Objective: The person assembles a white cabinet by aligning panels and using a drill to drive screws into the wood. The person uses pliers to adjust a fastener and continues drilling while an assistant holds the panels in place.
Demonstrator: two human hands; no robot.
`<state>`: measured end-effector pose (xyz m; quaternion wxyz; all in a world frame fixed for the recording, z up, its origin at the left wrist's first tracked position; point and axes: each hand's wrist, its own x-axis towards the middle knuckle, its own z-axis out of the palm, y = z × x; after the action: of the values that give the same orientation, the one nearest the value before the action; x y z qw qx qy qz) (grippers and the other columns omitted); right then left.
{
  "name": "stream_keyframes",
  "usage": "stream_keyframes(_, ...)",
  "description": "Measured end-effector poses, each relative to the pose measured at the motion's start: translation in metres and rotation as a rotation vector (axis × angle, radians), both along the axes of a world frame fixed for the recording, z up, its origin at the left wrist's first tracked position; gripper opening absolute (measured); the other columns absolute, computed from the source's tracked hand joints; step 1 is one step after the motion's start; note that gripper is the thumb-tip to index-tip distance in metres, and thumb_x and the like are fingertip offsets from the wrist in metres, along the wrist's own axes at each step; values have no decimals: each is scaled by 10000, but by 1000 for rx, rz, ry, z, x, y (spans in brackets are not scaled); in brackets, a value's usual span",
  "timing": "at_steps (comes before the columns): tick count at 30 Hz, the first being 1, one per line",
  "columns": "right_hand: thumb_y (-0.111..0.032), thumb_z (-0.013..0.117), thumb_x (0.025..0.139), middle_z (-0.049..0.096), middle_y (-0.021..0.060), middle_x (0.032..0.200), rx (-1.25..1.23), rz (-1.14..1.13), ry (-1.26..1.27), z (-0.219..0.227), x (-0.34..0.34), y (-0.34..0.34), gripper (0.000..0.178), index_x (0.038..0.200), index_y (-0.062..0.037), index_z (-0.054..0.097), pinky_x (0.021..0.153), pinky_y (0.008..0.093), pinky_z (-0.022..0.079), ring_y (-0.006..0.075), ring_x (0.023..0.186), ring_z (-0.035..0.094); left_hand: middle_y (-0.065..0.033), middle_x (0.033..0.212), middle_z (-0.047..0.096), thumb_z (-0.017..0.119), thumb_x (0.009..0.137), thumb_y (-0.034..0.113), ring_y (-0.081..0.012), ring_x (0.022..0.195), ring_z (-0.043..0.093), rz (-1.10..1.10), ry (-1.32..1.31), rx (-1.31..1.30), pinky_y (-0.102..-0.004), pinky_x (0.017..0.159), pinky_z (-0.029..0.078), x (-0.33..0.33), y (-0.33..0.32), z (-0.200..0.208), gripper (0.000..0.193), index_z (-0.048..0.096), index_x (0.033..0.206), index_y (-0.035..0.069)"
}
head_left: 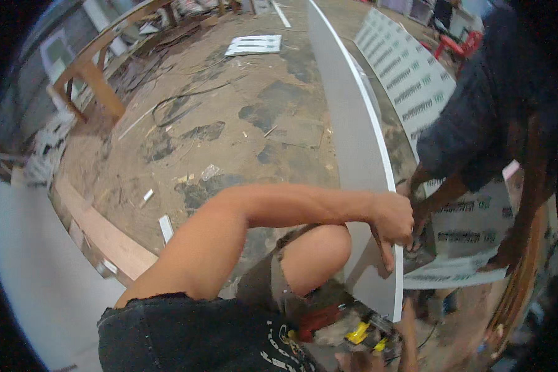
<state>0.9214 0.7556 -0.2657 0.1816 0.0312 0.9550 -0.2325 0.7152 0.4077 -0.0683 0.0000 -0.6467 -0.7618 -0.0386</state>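
Note:
A long grey board with a white edge (348,118) stands on its side, running from the far middle toward me. My left hand (392,223) is closed over its upper edge near the close end, thumb against the left face and fingers over the other side. Skin beside the board's near end (408,338) seems to be part of my right arm or hand; its fingers cannot be made out. Low by that end sits a yellow and black object (358,333), partly hidden and blurred. My bent knee (316,257) is left of the board.
A co-worker in a dark shirt (471,105) bends at the right, a hand close to the board. White printed panels (409,74) lie beyond it. A smaller panel (253,45), cable (158,111) and scraps lie on the dirty floor. A wooden frame (96,87) stands far left.

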Motion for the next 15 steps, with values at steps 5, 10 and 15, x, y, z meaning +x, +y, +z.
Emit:
stream_keyframes(5,-156,653,797,665,153,964,-466,-60,13,-67,72,86,310,1052,-16,545,746,403,511,262,862,649,-111,655,664,586,695,787,-356,657,662,-82,-6,261,-467,562,515,5,23,-7,686,642,627,106)
stream_keyframes(10,-52,621,799,639,181,1072,-1043,-610,-247,26,73,-11,322,1103,7,529,754,375,531,266,899,649,-102,746,692,584,785,651,-374,717,664,-225,31,193,-489,609,523,24,43,-9,530,645,799,125)
stream_keyframes(15,23,587,807,615,212,1189,-1000,-651,-416,10,91,-22,325,1125,12,523,799,399,561,286,1001,646,-92,729,677,563,858,538,-364,701,664,-435,16,184,-486,573,518,61,61,-8,424,571,921,118)
